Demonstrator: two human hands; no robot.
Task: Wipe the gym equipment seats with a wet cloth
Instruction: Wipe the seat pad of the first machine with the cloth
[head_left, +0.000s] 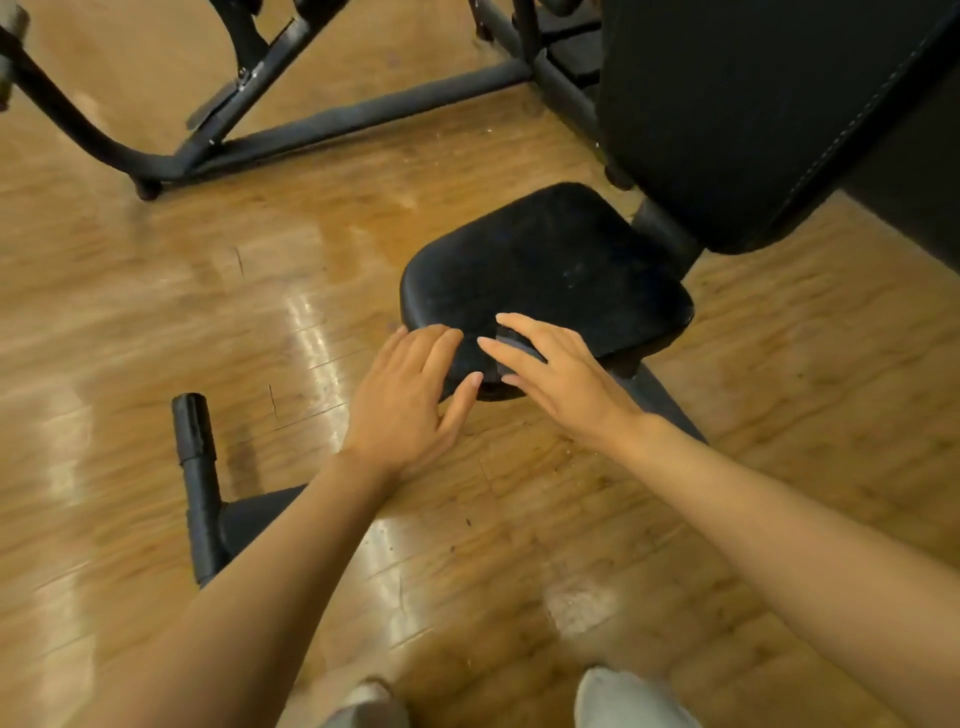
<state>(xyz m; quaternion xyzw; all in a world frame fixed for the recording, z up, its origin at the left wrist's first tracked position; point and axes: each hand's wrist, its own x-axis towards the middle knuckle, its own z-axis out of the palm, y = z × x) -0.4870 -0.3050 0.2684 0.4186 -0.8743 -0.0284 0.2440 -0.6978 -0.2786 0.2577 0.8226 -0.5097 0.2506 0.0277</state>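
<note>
A black padded seat (550, 270) of a gym machine sits at centre, its surface dull and marked. My right hand (558, 379) lies on the seat's near edge with a small dark grey cloth (511, 347) pinched between its fingers and thumb; most of the cloth is hidden under the hand. Beside it, my left hand (410, 400) rests flat on the seat's front left corner, fingers apart and holding nothing. The black backrest pad (753, 119) rises behind the seat at upper right.
Shiny wooden floor (208, 312) all around. A black machine frame (332, 119) stands at the upper left, and a black padded bar (195, 452) sticks up at lower left. My two light shoes (623, 696) show at the bottom edge.
</note>
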